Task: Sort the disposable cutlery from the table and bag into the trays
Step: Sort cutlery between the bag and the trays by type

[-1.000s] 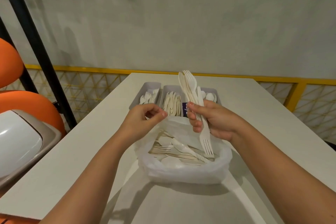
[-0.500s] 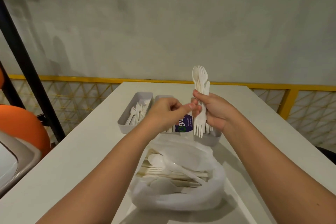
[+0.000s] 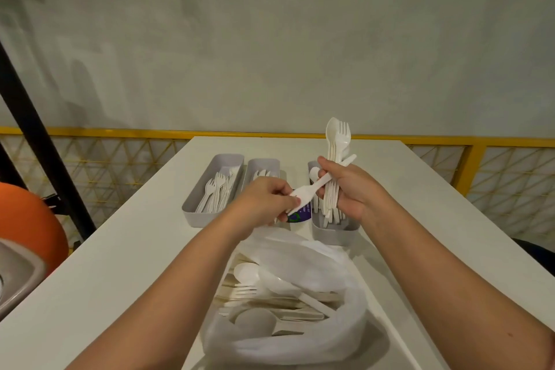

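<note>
Nearest me, at the near edge of the tabletop (image 3: 120,264), the thin white bag (image 3: 300,342) slumps open with forks and spoons (image 3: 270,294) heaped inside; it looks soft and apt to shift if dragged. Above it my left hand (image 3: 264,201) pinches the head of one fork (image 3: 303,194), while my right hand (image 3: 351,189) wraps a mixed bundle (image 3: 338,141) upright by its handles. I judge these pieces light, stiff and slick, best gripped at the handles. Beyond, toward the far edge, sit the left tray (image 3: 198,219) of forks, the middle tray (image 3: 262,161) and the right tray (image 3: 333,233), partly hidden by my hands. An orange chair (image 3: 30,219) stands off the left edge.
</note>
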